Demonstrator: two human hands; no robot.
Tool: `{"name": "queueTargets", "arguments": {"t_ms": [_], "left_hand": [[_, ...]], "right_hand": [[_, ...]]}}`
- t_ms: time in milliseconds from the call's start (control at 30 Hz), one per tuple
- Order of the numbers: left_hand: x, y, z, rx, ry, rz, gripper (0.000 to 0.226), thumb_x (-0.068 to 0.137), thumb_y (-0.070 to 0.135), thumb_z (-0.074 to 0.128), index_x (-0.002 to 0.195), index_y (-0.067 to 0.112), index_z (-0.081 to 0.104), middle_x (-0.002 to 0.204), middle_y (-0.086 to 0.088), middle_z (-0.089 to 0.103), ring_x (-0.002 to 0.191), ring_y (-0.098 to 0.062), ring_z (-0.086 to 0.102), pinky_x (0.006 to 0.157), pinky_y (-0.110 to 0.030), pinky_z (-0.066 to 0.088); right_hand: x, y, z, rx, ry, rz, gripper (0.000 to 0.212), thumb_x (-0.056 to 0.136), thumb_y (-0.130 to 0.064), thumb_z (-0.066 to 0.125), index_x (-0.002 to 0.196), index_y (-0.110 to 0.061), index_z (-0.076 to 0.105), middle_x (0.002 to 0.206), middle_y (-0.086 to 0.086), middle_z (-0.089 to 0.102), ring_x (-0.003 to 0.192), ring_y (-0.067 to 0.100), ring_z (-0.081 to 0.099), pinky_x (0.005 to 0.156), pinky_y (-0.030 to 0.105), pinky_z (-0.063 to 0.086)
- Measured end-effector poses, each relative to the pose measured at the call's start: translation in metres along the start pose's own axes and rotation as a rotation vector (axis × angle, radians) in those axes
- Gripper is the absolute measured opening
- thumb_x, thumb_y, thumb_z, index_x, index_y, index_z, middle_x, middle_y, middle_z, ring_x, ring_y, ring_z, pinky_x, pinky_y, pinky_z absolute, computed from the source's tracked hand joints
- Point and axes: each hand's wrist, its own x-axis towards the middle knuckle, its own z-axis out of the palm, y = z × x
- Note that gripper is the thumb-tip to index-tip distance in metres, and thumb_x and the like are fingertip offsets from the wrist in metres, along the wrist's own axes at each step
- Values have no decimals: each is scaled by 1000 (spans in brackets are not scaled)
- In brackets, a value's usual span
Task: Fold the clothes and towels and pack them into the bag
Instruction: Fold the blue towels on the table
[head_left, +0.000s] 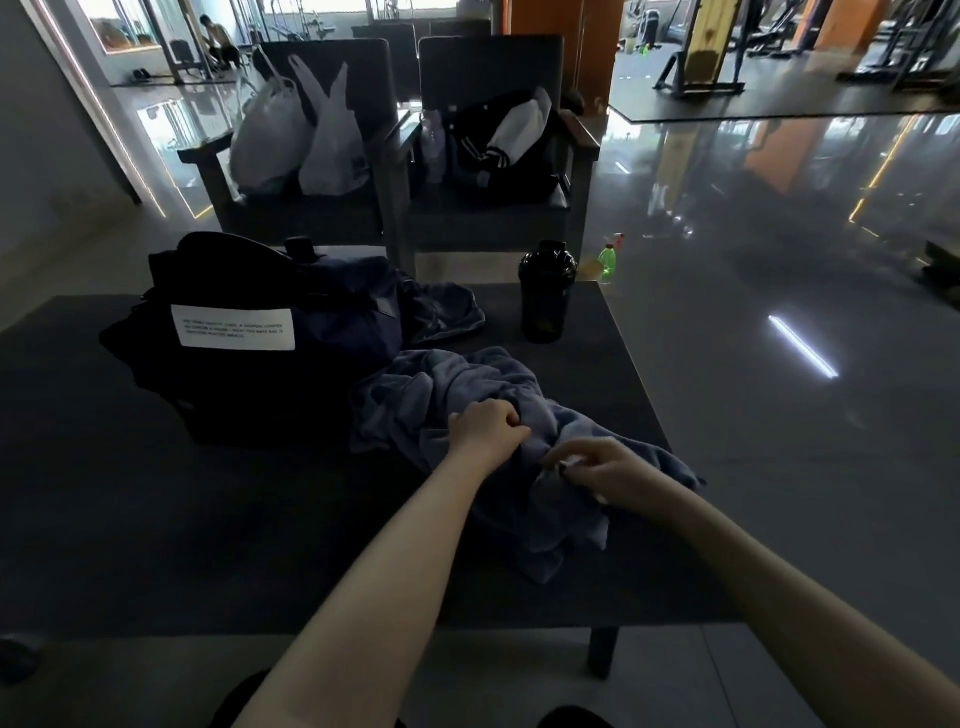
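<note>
head view: left hand (485, 426), right hand (605, 470) gripping towel (467, 384).

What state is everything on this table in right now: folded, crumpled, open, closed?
Towel: crumpled, unfolded, lying on the table.
Left hand: fingers curled into the towel.
Right hand: pinching the towel.
Second cloth: crumpled, beside the bag.
Bag: standing on the table; too dark to tell whether it is open or closed.
Bottle: upright, lid on.
</note>
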Motion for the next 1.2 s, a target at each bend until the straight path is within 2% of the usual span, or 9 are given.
{"name": "queueTargets", "arguments": {"t_ms": [67,133,200,300,433,600,767,1100,1200], "left_hand": [[-5,-5,-1,-31,54,-14,17,91,32,53,94,18,62,106,-4,66,105,-26,57,90,-38,34],[-9,-13,-5,-29,90,-5,6,90,26,53,90,21,55,101,-4,65,100,-27,57,88,-37,35],[-14,-21,-11,-36,92,12,10,88,19,52,79,23,48,90,-4,62,94,-29,58,84,-37,40],[-20,-33,-20,-100,83,68,25,86,10,51,67,26,47,79,-4,59,89,-31,61,79,-37,49],[-32,-37,-32,-119,109,81,18,90,7,49,94,7,67,93,-12,68,90,-27,62,82,-35,50],[-48,-40,-45,-328,152,19,22,88,-5,44,88,7,61,71,-10,63,59,-18,63,57,-23,50],[-63,-44,-64,-528,215,-12,14,86,-3,54,79,6,61,74,-15,65,60,-18,62,67,-35,57],[-88,-39,-98,-463,354,74,13,82,8,58,74,18,62,63,0,56,61,-16,52,60,-30,43],[-94,-40,-106,-462,408,53,14,85,10,57,77,20,62,64,4,57,61,-12,51,60,-26,41]], "right_hand": [[4,15,-16,-101,399,15,18,89,-4,56,102,-5,69,77,4,67,63,8,62,59,23,49],[8,35,-34,-384,578,138,25,90,-17,55,112,-12,63,107,11,65,92,25,64,77,33,49],[8,53,-41,-532,478,344,40,92,-28,51,129,-12,49,127,14,52,111,34,55,87,38,44],[5,67,-33,-545,380,439,41,92,-28,52,127,-8,45,128,17,50,113,34,54,86,38,45],[-1,64,-22,-540,379,462,26,90,-17,52,113,-8,57,111,13,61,98,29,60,72,33,47],[-14,47,-25,-536,517,356,8,82,-10,55,89,-13,56,107,12,57,84,28,55,66,32,42],[-24,24,-43,-484,672,292,23,86,-3,46,108,0,50,105,25,62,96,40,60,69,35,39],[-60,-22,-65,-563,737,214,9,77,-8,53,81,-13,59,88,9,59,87,32,57,66,32,43],[-63,-34,-72,-327,686,138,7,78,-8,58,77,-14,59,80,7,58,84,28,55,63,29,40]]}}
